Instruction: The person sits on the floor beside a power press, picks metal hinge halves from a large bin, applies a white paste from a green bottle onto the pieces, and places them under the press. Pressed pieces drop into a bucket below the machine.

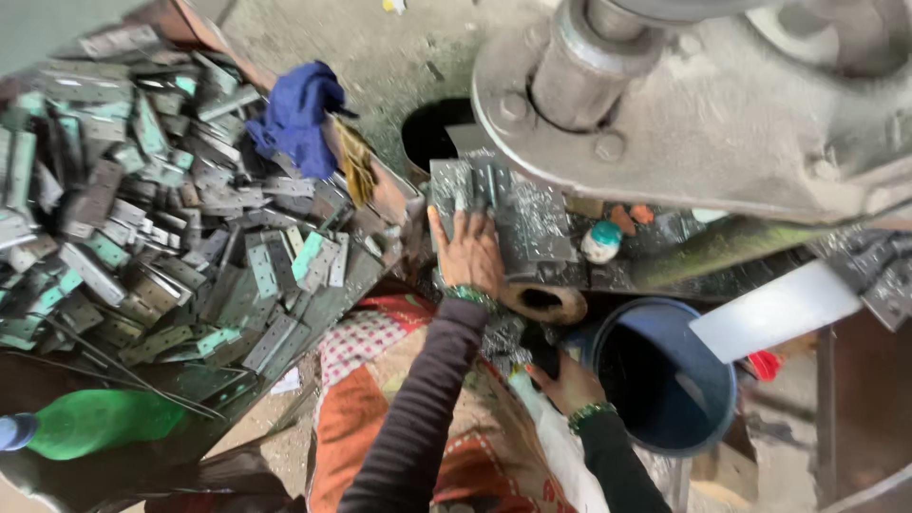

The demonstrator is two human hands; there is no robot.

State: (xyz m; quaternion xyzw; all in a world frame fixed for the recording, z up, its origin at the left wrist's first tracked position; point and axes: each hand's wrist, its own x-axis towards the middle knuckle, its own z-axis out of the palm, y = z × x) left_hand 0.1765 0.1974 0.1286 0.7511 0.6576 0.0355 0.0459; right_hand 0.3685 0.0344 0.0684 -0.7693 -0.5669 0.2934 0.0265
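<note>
Right hand point(567, 382), nearest the camera, rests low beside the blue bucket point(665, 375); whether it holds anything cannot be told. Left hand point(468, 249) lies flat, fingers spread, pressing on grey metal plates point(513, 214) on the press bed. Farther left, a tray point(375, 275) holds piled metal plates point(142, 209) and a blue cloth point(296, 114).

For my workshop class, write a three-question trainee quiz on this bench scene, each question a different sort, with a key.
1. True or false: the left hand lies flat on the metal plates under the press.
2. The blue bucket is nearest to: A) right hand B) blue cloth C) green bottle.
3. What fills the tray on the left?

Key: 1 true; 2 A; 3 a heap of flat metal pieces.
</note>
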